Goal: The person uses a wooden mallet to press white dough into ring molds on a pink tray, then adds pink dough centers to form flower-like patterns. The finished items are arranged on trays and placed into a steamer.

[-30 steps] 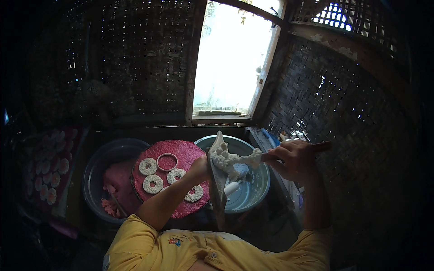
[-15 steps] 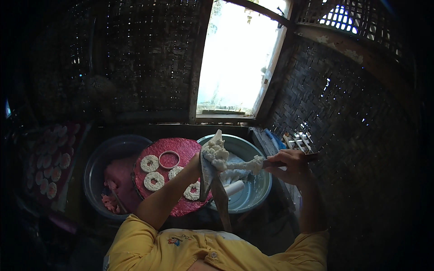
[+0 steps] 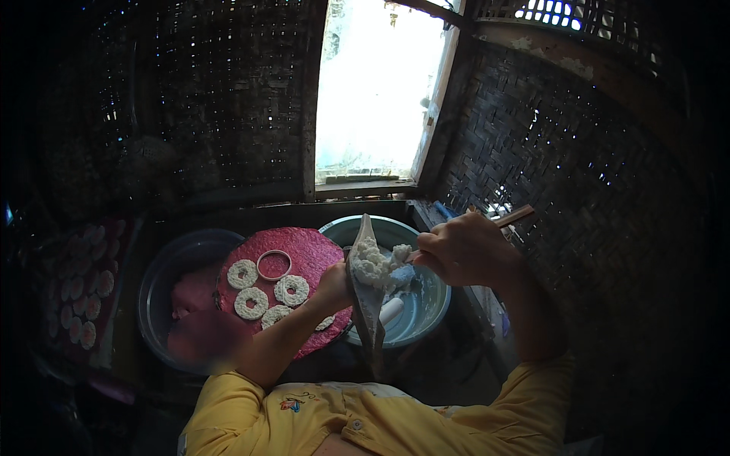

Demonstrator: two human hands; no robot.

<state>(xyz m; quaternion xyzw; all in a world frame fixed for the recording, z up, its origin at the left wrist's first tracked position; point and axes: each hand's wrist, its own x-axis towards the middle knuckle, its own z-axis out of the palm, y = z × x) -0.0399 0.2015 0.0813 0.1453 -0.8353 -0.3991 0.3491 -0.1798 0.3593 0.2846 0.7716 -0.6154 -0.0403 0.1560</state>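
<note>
White, crumbly dough (image 3: 374, 262) sits heaped on a long, narrow leaf-shaped scoop (image 3: 366, 292) at the centre of the frame, over the near rim of a pale blue-green round basin (image 3: 433, 308). The left hand (image 3: 334, 285) is closed around the scoop's left edge and holds it up on its side, tip pointing to the window (image 3: 376, 91) above. The right hand (image 3: 460, 247), right of centre, is curled shut on a brown wooden stick (image 3: 513, 217) whose free end juts toward the upper right; the hand's fingers press against the dough from the right.

Left of the scoop lies a round pink woven mat (image 3: 304, 254), resting on a dark blue plastic tub (image 3: 163, 273). On the mat are several white dough rings (image 3: 251, 302), close together, and one thin bare ring mould (image 3: 274, 265) just above them. The left forearm crosses the mat's lower right part.

At the far left edge of the frame, dim and hard to make out, a tray (image 3: 46, 304) holds rows of more pale rings. Dark woven bamboo walls (image 3: 578, 152) fill the upper frame on both sides of the window. A yellow shirt (image 3: 365, 422) shows along the bottom edge.
</note>
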